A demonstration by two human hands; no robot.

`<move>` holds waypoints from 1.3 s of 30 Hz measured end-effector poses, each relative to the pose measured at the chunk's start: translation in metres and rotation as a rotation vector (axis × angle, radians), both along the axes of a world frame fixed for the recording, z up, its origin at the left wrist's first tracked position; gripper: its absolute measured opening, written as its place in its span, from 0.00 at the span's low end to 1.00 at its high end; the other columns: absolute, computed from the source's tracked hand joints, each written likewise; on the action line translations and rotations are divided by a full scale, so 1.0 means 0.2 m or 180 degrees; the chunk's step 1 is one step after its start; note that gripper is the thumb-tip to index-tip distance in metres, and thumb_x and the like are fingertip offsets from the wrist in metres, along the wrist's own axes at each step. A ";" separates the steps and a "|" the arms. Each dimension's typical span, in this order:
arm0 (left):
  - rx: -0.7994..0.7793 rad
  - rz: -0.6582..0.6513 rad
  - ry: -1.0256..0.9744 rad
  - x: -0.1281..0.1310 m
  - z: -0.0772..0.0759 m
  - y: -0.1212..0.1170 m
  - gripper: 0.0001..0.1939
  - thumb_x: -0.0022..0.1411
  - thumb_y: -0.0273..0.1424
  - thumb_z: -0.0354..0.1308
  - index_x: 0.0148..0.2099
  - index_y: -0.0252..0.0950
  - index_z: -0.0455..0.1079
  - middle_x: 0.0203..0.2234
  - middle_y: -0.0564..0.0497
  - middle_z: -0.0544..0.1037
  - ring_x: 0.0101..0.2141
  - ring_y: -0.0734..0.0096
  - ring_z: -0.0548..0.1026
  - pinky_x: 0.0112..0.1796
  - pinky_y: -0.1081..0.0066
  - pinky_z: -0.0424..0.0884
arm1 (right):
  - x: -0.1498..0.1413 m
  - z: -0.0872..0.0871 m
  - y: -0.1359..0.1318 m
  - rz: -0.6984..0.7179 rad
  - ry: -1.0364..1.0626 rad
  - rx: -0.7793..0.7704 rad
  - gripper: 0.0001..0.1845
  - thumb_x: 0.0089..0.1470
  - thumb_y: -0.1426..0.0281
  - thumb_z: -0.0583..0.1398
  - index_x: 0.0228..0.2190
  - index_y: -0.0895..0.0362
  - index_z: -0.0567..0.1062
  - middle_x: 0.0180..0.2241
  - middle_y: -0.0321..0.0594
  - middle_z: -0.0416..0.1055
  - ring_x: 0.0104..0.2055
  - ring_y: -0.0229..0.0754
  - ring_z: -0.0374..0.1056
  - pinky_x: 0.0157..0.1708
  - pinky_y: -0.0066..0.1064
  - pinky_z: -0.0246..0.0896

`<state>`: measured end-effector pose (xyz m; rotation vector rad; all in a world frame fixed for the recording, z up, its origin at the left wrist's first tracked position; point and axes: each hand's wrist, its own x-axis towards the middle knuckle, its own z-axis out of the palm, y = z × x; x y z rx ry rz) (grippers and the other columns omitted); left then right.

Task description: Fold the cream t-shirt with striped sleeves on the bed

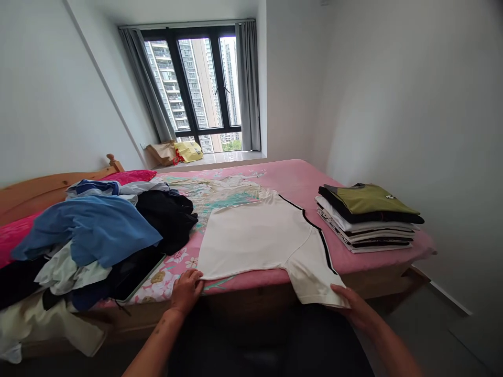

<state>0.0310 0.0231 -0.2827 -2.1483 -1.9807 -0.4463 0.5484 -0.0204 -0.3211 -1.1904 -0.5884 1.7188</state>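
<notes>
Blue garment (106, 228) tops a loose clothes pile (168, 220), left of frame — heaped, apparently just dumped together. Left hand (186, 290), lower centre-left, pinches a hem corner of the white shirt (251, 238), spread mid-frame on the pink sheet (294, 175). Right hand (357, 309), lower right, grips its sleeve (318, 277) hanging off the bed — ends held apart, presumably keeping cloth taut. Folded stack (369, 225), right, squared up, probably for stability.
</notes>
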 end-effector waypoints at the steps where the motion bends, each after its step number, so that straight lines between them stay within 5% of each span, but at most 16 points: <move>1: 0.0023 -0.0008 -0.0012 0.00 0.00 0.00 0.11 0.57 0.33 0.51 0.41 0.41 0.72 0.42 0.48 0.74 0.44 0.61 0.71 0.42 0.64 0.66 | 0.00 0.01 0.00 -0.0076 0.0111 0.0009 0.16 0.43 0.63 0.66 0.35 0.57 0.75 0.35 0.41 0.75 0.38 0.46 0.70 0.39 0.37 0.69; 14: 0.0115 -0.0295 0.0227 -0.07 0.01 -0.06 0.15 0.61 0.33 0.48 0.43 0.48 0.75 0.43 0.51 0.77 0.45 0.60 0.72 0.42 0.63 0.65 | 0.05 0.08 -0.11 0.0241 -0.0516 -0.0054 0.20 0.42 0.59 0.65 0.37 0.56 0.76 0.38 0.42 0.75 0.41 0.46 0.69 0.38 0.36 0.69; 18: 0.0196 -0.0337 0.0279 -0.11 0.00 -0.16 0.14 0.61 0.33 0.48 0.43 0.49 0.75 0.42 0.51 0.77 0.43 0.60 0.73 0.40 0.64 0.65 | 0.06 0.13 -0.24 0.0376 -0.0643 0.0001 0.21 0.43 0.56 0.64 0.37 0.57 0.77 0.33 0.42 0.75 0.36 0.45 0.70 0.35 0.32 0.68; 25: 0.0408 -0.0642 0.0375 -0.17 -0.08 -0.39 0.13 0.61 0.34 0.51 0.44 0.50 0.74 0.42 0.52 0.78 0.43 0.64 0.74 0.39 0.67 0.65 | 0.14 0.15 -0.45 0.0583 -0.0629 -0.0107 0.21 0.46 0.56 0.62 0.40 0.55 0.77 0.39 0.42 0.75 0.39 0.47 0.70 0.38 0.32 0.66; 35: 0.0371 -0.0548 -0.0161 -0.13 -0.07 -0.35 0.12 0.58 0.34 0.51 0.40 0.44 0.75 0.44 0.50 0.76 0.47 0.60 0.71 0.48 0.60 0.63 | 0.13 0.23 -0.41 0.0897 -0.0939 -0.0285 0.23 0.49 0.52 0.59 0.40 0.55 0.77 0.35 0.42 0.76 0.38 0.48 0.69 0.39 0.33 0.65; 39: 0.0331 -0.0637 -0.0479 -0.15 -0.08 -0.35 0.11 0.57 0.36 0.52 0.38 0.43 0.74 0.44 0.49 0.76 0.48 0.59 0.70 0.50 0.59 0.63 | 0.16 0.29 -0.38 0.1040 -0.1124 -0.0325 0.21 0.49 0.52 0.59 0.33 0.56 0.77 0.29 0.40 0.74 0.31 0.42 0.67 0.32 0.29 0.64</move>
